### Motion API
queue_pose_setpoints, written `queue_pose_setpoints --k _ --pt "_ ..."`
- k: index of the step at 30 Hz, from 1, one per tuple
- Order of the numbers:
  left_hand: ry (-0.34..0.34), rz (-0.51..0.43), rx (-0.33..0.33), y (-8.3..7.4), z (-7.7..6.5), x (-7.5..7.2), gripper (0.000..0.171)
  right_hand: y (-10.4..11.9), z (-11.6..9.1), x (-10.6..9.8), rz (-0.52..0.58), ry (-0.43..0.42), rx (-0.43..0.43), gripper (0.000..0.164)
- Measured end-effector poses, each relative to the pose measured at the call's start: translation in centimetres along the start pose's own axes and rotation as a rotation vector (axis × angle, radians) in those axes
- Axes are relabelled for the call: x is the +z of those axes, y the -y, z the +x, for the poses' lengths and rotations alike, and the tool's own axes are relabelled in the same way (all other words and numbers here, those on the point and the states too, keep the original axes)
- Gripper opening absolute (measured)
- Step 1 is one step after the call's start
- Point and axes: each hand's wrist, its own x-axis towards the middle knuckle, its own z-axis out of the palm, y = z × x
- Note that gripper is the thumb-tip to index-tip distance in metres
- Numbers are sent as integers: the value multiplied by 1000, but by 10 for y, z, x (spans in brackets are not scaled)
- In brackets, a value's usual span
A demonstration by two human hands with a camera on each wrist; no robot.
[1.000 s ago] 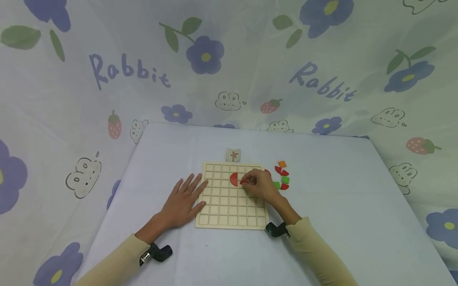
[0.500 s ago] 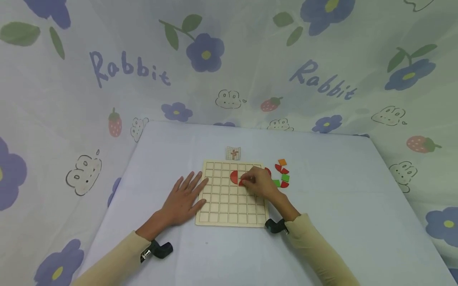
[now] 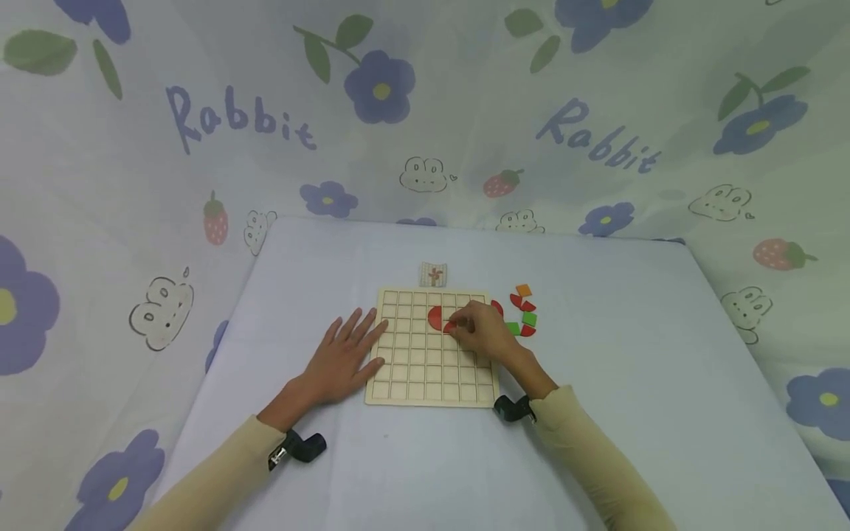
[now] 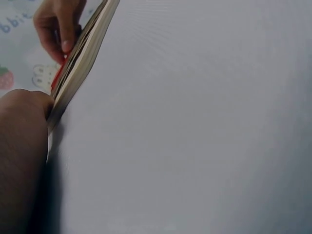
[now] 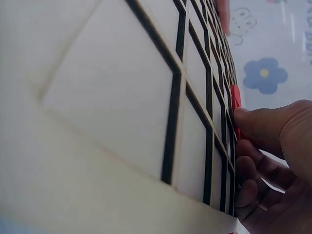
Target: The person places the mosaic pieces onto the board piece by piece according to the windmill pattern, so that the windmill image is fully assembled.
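A pale wooden grid board (image 3: 405, 369) lies on the white table. My left hand (image 3: 340, 361) rests with spread, straight fingers on the board's left edge. Two red quarter-circle tiles (image 3: 434, 318) make a half disc in upper cells of the grid. Just right of them, my right hand (image 3: 485, 330) pinches another red quarter-circle tile (image 3: 448, 327) between thumb and fingertips, down at a grid cell. In the right wrist view the thumb (image 5: 258, 124) presses at red wood (image 5: 236, 95) on the board, the other fingers curled below.
Right of the board lie several loose tiles: red quarter circles (image 3: 527, 331), green squares (image 3: 529, 319) and an orange square (image 3: 524, 290). A small pattern card (image 3: 434, 275) with a pinwheel picture sits behind the board. A printed cloth (image 3: 425, 110) hangs behind the table.
The right hand has brought its tilted red quarter-circle tile down flat onto the grid, beside the half disc. The left hand stays on the board's edge. The head view has tilted slightly.
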Motion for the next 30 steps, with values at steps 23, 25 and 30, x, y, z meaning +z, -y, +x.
queue_pose_setpoints --k 23,25,30 --pt "15 -34 -12 1 -1 3 67 15 6 9 -110 69 -12 27" --pt "9 -23 -10 1 -1 4 67 15 6 9 -114 53 -32 25" --pt "-15 -10 -3 3 0 6 68 16 11 12 -107 -10 -43 19"
